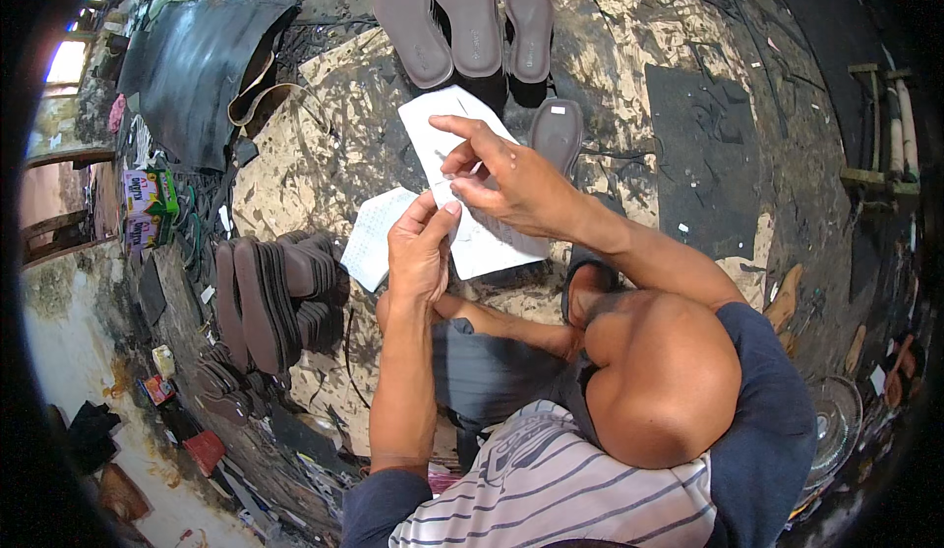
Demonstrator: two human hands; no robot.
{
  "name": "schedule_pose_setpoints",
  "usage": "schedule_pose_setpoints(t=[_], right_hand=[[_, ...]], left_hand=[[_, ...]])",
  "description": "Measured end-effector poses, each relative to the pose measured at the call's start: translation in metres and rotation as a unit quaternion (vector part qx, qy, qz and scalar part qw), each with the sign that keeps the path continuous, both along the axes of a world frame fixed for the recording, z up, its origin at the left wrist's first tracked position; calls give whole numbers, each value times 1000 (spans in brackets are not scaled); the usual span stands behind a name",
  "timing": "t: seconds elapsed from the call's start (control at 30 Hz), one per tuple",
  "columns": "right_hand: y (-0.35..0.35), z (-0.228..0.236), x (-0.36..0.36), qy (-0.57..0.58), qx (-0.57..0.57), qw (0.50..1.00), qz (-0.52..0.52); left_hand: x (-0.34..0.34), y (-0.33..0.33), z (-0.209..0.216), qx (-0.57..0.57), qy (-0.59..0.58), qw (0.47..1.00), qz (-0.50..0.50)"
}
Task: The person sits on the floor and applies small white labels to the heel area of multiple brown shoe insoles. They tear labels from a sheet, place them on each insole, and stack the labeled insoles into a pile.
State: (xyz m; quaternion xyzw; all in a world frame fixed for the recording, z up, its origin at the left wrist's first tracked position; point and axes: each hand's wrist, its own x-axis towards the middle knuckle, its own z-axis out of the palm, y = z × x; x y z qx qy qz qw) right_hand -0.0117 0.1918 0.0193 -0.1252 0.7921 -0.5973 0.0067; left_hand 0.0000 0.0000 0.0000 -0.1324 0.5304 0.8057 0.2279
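My left hand [423, 248] is closed, its thumb and forefinger pinched on a piece of white paper [442, 190] that blends into the sheets behind. Just beyond it, my right hand [501, 179] has its forefinger stretched out and its other fingers curled toward the thumb; whatever they pinch is too small to make out. Beneath both hands lie white paper sheets [501, 248], and a folded sheet with handwriting [379, 233] rests to their left. Past the papers stand stacks of brown shoe soles [467, 17], some with small white stickers. A single sole [558, 133] lies nearer, beside my right hand.
More brown soles [258, 302] are stacked on edge at the left. A black sheet of material [202, 76] lies at the far left, and a flat dark sheet [700, 160] at the right. A worn, patchy mat [324, 106] covers the floor. Wooden shoe lasts [785, 297] lie at the right.
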Motion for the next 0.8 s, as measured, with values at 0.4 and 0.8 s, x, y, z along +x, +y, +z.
schedule_pose_setpoints(t=[0.4, 0.8], right_hand=[[-4, 1, -2, 43, 36, 998, -22], [-3, 0, 0, 31, 13, 999, -19]], left_hand=[[-4, 2, 9, -299, 176, 936, -60], [-3, 10, 12, -397, 345, 850, -33]])
